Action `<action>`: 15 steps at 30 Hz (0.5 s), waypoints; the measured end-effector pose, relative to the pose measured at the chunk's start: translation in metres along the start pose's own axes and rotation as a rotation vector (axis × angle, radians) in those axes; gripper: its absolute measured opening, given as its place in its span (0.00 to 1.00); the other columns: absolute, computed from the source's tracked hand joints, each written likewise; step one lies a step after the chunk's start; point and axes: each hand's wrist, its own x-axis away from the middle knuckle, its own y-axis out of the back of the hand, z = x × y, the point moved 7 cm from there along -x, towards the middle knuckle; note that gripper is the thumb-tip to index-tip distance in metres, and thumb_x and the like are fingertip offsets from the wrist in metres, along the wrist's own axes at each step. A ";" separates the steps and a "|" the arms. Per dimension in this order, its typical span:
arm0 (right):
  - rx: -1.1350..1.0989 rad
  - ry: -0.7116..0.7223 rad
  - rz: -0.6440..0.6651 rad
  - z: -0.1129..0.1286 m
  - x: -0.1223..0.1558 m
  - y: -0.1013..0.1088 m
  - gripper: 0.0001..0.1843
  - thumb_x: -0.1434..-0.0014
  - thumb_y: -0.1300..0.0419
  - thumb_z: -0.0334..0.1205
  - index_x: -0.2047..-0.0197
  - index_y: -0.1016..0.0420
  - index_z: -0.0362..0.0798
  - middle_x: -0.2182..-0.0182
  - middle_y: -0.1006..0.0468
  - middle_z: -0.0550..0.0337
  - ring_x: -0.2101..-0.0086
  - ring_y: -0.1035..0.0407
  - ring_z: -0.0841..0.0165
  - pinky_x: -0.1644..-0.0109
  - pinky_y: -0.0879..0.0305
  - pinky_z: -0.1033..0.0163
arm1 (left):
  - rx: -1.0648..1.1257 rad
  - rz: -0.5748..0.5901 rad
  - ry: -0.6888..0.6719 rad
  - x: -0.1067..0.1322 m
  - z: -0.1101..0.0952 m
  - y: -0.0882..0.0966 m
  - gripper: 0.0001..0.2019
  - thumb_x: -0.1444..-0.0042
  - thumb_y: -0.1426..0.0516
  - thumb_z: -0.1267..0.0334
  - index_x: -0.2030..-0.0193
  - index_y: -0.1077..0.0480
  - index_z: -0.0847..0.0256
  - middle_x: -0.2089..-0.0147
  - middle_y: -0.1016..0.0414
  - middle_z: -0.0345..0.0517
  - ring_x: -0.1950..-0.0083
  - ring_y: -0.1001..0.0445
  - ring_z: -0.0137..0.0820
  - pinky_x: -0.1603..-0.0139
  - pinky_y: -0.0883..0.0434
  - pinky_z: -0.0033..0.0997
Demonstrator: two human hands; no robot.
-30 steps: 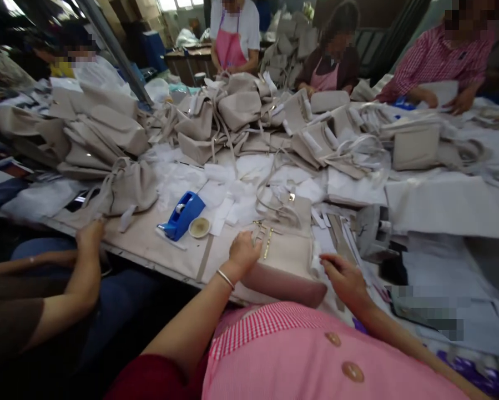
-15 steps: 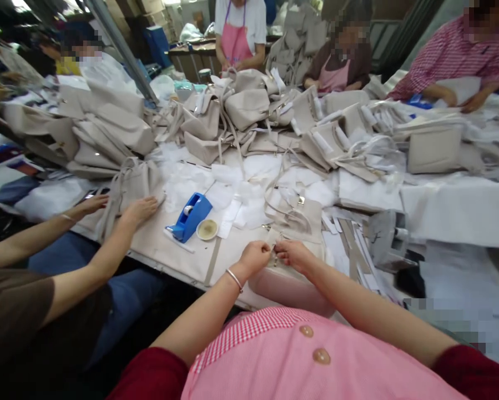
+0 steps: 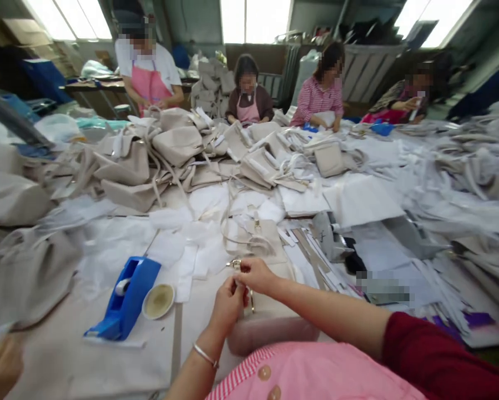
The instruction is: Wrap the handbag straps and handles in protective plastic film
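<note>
A beige handbag [image 3: 270, 328] lies at the table's near edge in front of me. My left hand [image 3: 228, 303] and my right hand [image 3: 255, 275] meet above it. Both are closed in a pinch around the bag's small gold metal clasp [image 3: 235, 263]. A silver bangle [image 3: 205, 355] circles my left wrist. The bag's strap [image 3: 249, 244] lies looped on the table just beyond my fingers.
A blue tape dispenser [image 3: 126, 297] and a small round dish [image 3: 159, 300] sit to the left. Piles of beige bags [image 3: 166, 155] and white paper sheets [image 3: 357, 200] cover the table. Several people work along the far side. Dark tools [image 3: 336, 244] lie to the right.
The view has tilted up and moved closer to the table. My right hand came from the bag's right side to join my left hand at the clasp. The neighbour's arms have left the view.
</note>
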 end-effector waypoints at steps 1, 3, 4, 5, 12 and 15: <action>0.000 -0.003 -0.029 0.000 -0.003 0.004 0.03 0.56 0.38 0.33 0.74 0.28 0.47 0.83 0.30 0.69 0.81 0.36 0.74 0.79 0.42 0.70 | 0.059 0.015 0.029 -0.002 0.001 -0.003 0.19 0.45 0.43 0.44 0.63 0.32 0.61 0.75 0.32 0.37 0.77 0.33 0.27 0.76 0.34 0.26; -0.012 -0.012 -0.089 0.002 -0.008 0.012 0.01 0.54 0.40 0.34 0.75 0.28 0.46 0.84 0.31 0.69 0.82 0.37 0.74 0.80 0.43 0.70 | 0.147 0.058 0.081 -0.007 0.000 -0.008 0.21 0.45 0.43 0.43 0.60 0.31 0.61 0.72 0.30 0.39 0.75 0.32 0.27 0.74 0.33 0.26; -0.022 -0.017 -0.116 0.003 -0.011 0.016 0.01 0.54 0.40 0.34 0.75 0.29 0.46 0.84 0.31 0.68 0.82 0.37 0.74 0.80 0.43 0.70 | 0.187 0.069 0.118 -0.010 0.000 -0.009 0.21 0.45 0.43 0.43 0.59 0.31 0.61 0.69 0.28 0.40 0.73 0.31 0.28 0.74 0.33 0.26; -0.031 -0.021 -0.139 0.004 -0.015 0.020 0.02 0.53 0.41 0.33 0.76 0.29 0.46 0.84 0.31 0.68 0.82 0.36 0.73 0.80 0.43 0.70 | 0.223 0.073 0.155 -0.013 0.000 -0.011 0.22 0.45 0.43 0.42 0.58 0.30 0.61 0.67 0.27 0.42 0.72 0.31 0.28 0.74 0.33 0.26; -0.035 -0.057 -0.168 -0.010 -0.031 0.044 0.08 0.53 0.43 0.33 0.82 0.31 0.46 0.87 0.32 0.66 0.85 0.41 0.74 0.82 0.48 0.69 | 0.244 0.043 0.234 -0.040 0.015 -0.019 0.25 0.52 0.40 0.37 0.68 0.28 0.60 0.74 0.30 0.39 0.78 0.37 0.25 0.78 0.40 0.25; -0.019 -0.054 -0.137 -0.021 -0.032 0.047 0.10 0.51 0.44 0.34 0.82 0.32 0.46 0.87 0.34 0.66 0.85 0.42 0.73 0.82 0.48 0.68 | 0.118 0.019 0.222 -0.045 0.027 -0.025 0.27 0.54 0.41 0.34 0.72 0.29 0.60 0.77 0.33 0.38 0.81 0.40 0.26 0.81 0.42 0.26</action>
